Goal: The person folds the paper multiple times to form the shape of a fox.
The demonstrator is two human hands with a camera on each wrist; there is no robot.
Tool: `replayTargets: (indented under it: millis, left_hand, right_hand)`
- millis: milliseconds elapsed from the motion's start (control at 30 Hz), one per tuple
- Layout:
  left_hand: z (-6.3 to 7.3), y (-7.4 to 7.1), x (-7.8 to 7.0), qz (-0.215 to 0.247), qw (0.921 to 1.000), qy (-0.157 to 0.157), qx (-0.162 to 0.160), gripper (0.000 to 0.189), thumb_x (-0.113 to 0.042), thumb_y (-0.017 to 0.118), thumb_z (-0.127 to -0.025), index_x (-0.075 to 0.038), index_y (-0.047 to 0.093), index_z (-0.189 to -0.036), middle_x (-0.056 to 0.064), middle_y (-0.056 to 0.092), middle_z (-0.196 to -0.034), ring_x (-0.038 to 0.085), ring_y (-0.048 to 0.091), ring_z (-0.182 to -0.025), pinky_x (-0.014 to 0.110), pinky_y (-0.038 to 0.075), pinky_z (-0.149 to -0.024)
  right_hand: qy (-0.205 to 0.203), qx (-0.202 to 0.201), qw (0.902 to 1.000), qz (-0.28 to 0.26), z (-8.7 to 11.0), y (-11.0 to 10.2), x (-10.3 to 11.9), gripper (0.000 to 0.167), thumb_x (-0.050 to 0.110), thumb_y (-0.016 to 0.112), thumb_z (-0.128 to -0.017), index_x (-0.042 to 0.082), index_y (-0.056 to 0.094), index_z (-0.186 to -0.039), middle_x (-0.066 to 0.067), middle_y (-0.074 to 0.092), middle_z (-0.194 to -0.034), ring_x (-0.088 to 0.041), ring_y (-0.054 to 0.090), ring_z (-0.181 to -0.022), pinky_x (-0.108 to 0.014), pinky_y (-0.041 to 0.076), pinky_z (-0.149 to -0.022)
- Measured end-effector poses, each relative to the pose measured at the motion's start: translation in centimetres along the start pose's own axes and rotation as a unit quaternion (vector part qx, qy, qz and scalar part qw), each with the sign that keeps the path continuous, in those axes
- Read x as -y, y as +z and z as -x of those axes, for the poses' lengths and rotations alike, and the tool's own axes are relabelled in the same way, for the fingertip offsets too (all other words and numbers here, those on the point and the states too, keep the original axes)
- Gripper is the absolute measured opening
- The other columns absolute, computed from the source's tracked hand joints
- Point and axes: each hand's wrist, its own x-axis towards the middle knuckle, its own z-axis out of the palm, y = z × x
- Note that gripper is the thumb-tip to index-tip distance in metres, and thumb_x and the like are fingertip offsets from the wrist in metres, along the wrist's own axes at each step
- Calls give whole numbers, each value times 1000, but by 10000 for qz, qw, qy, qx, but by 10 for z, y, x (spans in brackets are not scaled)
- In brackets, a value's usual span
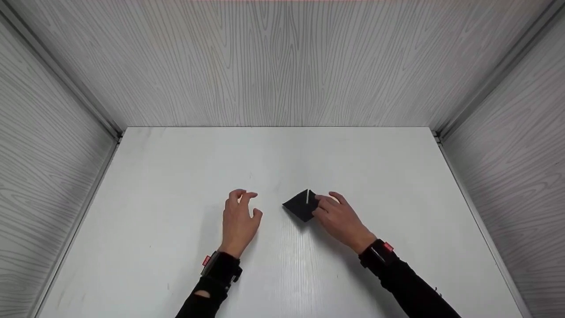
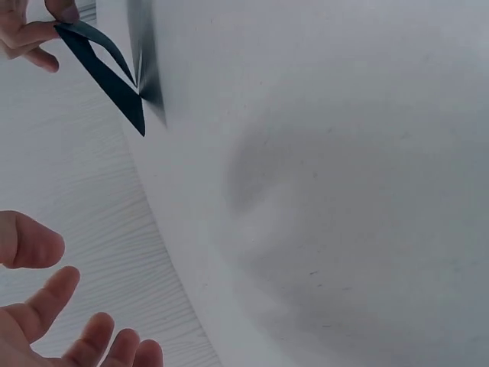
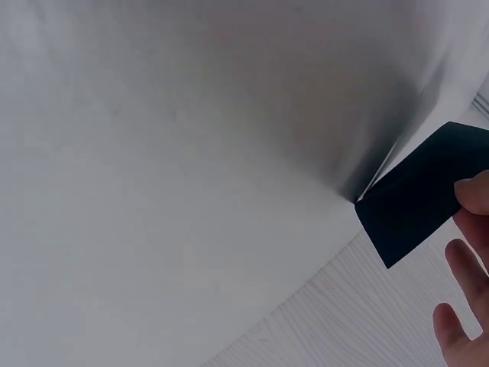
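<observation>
My right hand (image 1: 342,221) pinches the right-hand corner of a small black folded sheet, which looks like paper (image 1: 296,206). Its thumb lies on the sheet's dark face (image 3: 412,199) in the right wrist view. From the left wrist, the folded sheet (image 2: 114,90) shows two layers standing apart, with a gap between them. One corner points down close over the white tabletop, and a narrow white slit shows near its upper corner from the head. My left hand (image 1: 239,225) hovers to the left of the sheet, fingers loosely bent and spread, holding nothing.
A white tabletop (image 1: 176,168) lies under both hands. Pale wood-grain panels enclose it: a back wall (image 1: 282,66), a left wall (image 1: 48,145) and a right wall (image 1: 516,145). Dark bands with red tags circle both wrists.
</observation>
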Motion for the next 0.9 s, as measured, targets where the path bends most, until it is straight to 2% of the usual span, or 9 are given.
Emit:
replayTargets:
  millis: [100,267,533,733,900]
  left_hand:
    - [1,1,1,40,10000,55,-25,33,-1,68,-88,-3,69,-121,19,49,-137,40,51,-127,51,46,-100]
    - [3,2,3,1,9998,189,-80,31,2,67,-88,-3,70,-119,21,48,-138,42,53,-125,52,48,-95]
    - [7,5,6,-16,9996,271,-50,33,5,64,-86,-1,70,-118,23,47,-141,45,51,-127,52,49,-89]
    - [8,7,7,30,9998,182,-47,35,5,63,-86,0,69,-120,24,42,-145,44,43,-136,56,46,-93]
    - [9,7,6,68,9998,185,-8,37,5,64,-85,0,67,-122,24,40,-147,42,41,-138,56,45,-95]
  right_hand:
    - [-55,73,10000,-11,4,4,0,18,0,82,-84,11,70,-92,-7,67,-100,-26,66,-120,-46,50,-99]
    - [-182,265,9995,-35,9,10,1,12,2,77,-87,12,69,-90,-6,68,-101,-25,66,-117,-44,50,-94]
    - [-383,742,9960,303,13,13,6,19,3,81,-81,16,71,-91,-2,68,-106,-21,63,-109,-40,48,-95]
    - [-365,883,9919,837,15,11,7,28,3,85,-79,20,73,-98,2,66,-103,-20,60,-107,-37,47,-91]
    - [-116,861,9946,569,17,8,7,23,5,82,-84,20,74,-101,2,68,-104,-21,61,-110,-40,47,-92]
